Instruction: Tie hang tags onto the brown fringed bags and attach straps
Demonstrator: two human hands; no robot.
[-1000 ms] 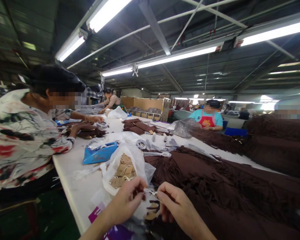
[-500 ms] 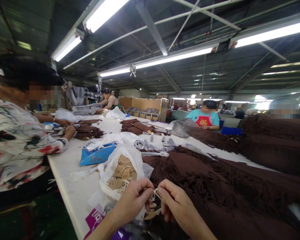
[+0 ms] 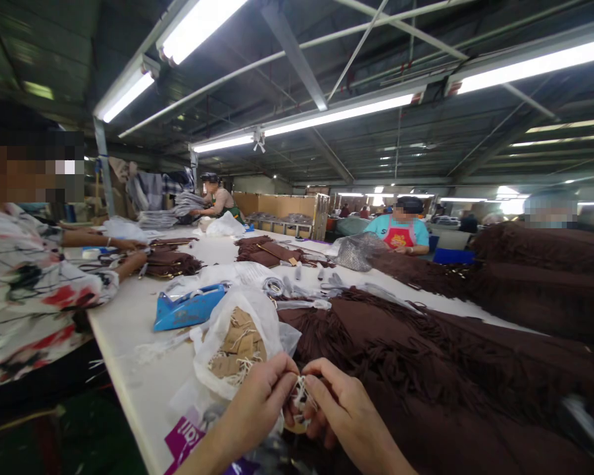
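My left hand and my right hand meet low in the middle of the view, both closed in a pinch. Between the fingertips is white string, looped and bunched. A brown paper tag hangs partly hidden below the fingers. Just beyond my left hand stands an open white plastic bag filled with brown cardboard tags on white strings. Brown fringed cloth lies in a wide pile beyond and to the right of my right hand.
A blue tape dispenser sits left of the bag on the white table. Purple printed plastic lies near the front edge. A co-worker in a floral top handles brown cloth at left. Others work farther back.
My hands have drawn slightly left in the view, and the string between them is now more bunched. The co-worker at left has leaned back, and the view has shifted slightly.
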